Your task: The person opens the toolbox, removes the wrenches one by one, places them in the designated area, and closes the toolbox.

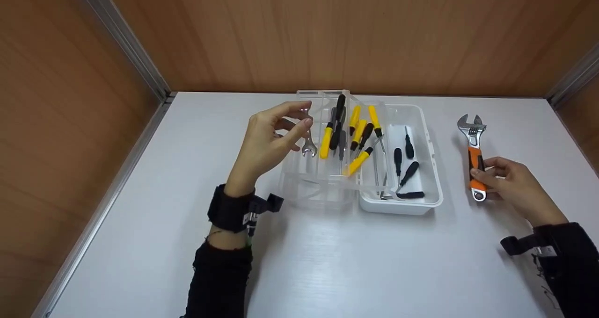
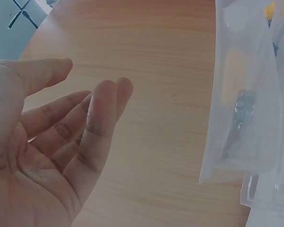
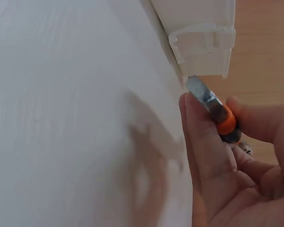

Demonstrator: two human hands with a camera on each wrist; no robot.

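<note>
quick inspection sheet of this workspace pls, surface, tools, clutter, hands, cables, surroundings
surface: white table, smooth, with soft shadows under the arms.
job's things: adjustable wrench with an orange grip lies on the table right of the toolbox; the right hand has its fingers curled round the grip end.
clutter: open clear toolbox holds yellow-and-black screwdrivers, small black screwdrivers and a small silver spanner.
grippers: left hand is raised beside the toolbox, fingers relaxed, holding nothing; right hand grips the wrench.
cables: nothing seen; only black wrist straps with camera mounts.
surroundings: wood-grain wall panels on three sides, with metal corner strips.
</note>
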